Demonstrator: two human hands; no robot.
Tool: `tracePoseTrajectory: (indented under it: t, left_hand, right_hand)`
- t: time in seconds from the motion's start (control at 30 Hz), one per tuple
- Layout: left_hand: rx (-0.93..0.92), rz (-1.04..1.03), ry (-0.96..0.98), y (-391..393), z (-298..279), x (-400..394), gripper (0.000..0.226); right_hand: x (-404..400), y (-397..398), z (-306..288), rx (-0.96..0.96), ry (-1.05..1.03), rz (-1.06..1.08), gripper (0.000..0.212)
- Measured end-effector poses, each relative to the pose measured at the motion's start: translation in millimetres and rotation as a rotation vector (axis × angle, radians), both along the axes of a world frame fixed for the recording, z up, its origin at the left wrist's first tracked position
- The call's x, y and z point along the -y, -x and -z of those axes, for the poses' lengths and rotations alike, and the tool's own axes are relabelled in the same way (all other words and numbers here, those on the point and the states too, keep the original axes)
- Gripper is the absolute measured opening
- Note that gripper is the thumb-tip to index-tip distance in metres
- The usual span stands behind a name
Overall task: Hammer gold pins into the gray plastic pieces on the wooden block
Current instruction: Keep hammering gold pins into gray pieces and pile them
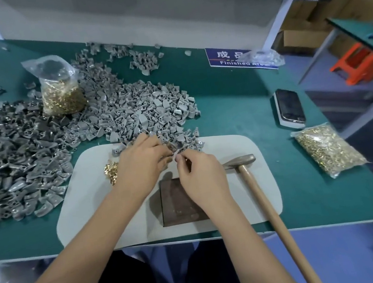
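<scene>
The gray plastic piece (pixel 174 149) looks small, light and stiff — best pinched at its edges. It is held above the wooden block (pixel 179 203), between both hands: the left hand (pixel 143 163) holds it with curled fingers, the right hand (pixel 200 175) pinches at it, perhaps with a pin — I cannot tell. The hammer (pixel 250 175) lies beside.

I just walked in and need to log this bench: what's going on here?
A person is mid-assembly at a green bench. The left hand and right hand meet above the wooden block, pinching a small gray plastic piece between their fingertips; whether a pin is in it is too small to tell. The hammer lies untouched on the white mat, right of the block. Loose gold pins sit by the left hand, and a heap of gray pieces lies behind.
</scene>
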State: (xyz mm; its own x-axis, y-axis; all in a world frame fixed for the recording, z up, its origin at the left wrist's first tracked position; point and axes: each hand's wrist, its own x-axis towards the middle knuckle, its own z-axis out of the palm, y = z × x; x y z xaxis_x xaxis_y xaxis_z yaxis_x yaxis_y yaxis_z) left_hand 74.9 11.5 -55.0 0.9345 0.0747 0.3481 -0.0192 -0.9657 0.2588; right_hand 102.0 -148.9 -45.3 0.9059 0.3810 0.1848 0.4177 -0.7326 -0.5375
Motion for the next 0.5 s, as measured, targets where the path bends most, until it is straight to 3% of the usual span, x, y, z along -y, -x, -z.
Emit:
tracePoseTrajectory:
  t: [0.2,0.5]
  left_hand:
    - [0.111,-0.076,0.662,36.2,20.4,-5.6,0.015]
    - [0.111,-0.042,0.737,44.0,15.7,-1.4,0.023]
  right_hand:
    - [4.6,-2.1,2.8,-0.032,-0.091,-0.040,0.014]
    - [5.3,0.8,-1.3,-0.082,-0.112,-0.153,0.027]
